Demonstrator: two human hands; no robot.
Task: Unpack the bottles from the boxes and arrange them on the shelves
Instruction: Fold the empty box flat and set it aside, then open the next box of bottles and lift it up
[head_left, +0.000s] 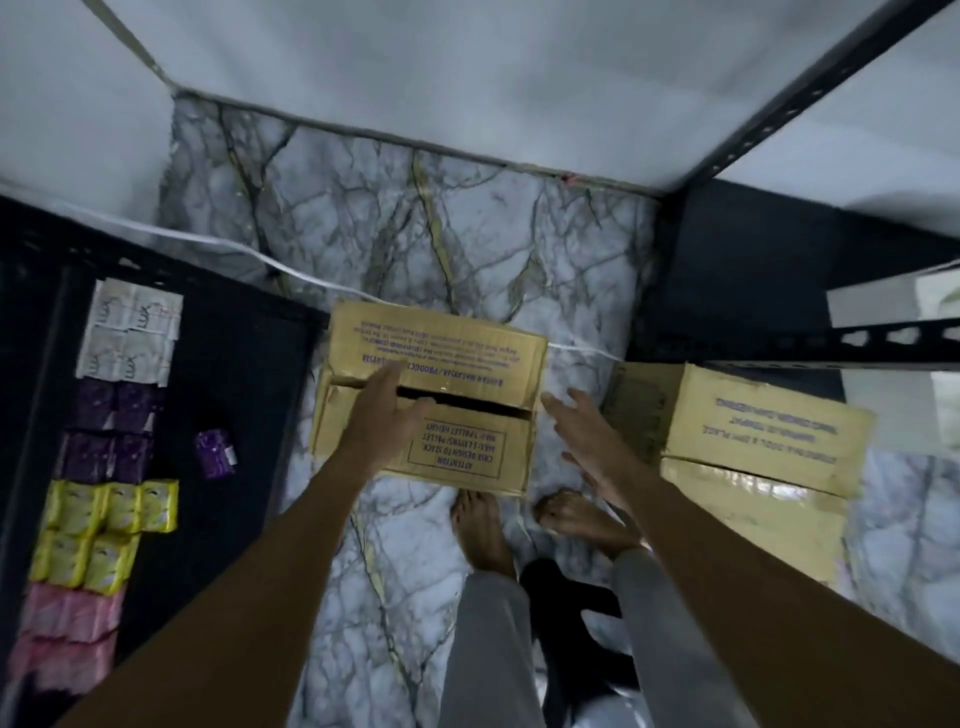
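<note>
Cardboard box (467, 447) on the floor (467, 234), top nearly closed. Left hand (387, 410), fingers extended, over the box's centre slit; right hand (587, 447) spread, just beside the box's right edge. Probably heavy, stiff-walled: part the top, lift from underneath.

The left forearm (270, 571) and the right forearm (727, 571) are bare along their whole visible length, down to the wrists. The left grip (384, 421) and the right grip (587, 441) are bare too, with long, slender fingers. The legs are in loose, plain light-grey trousers (483, 649) of soft, faintly creased cloth that ends at the ankles. Below the hems the left foot (480, 530) and the right foot (576, 519) are bare.
</note>
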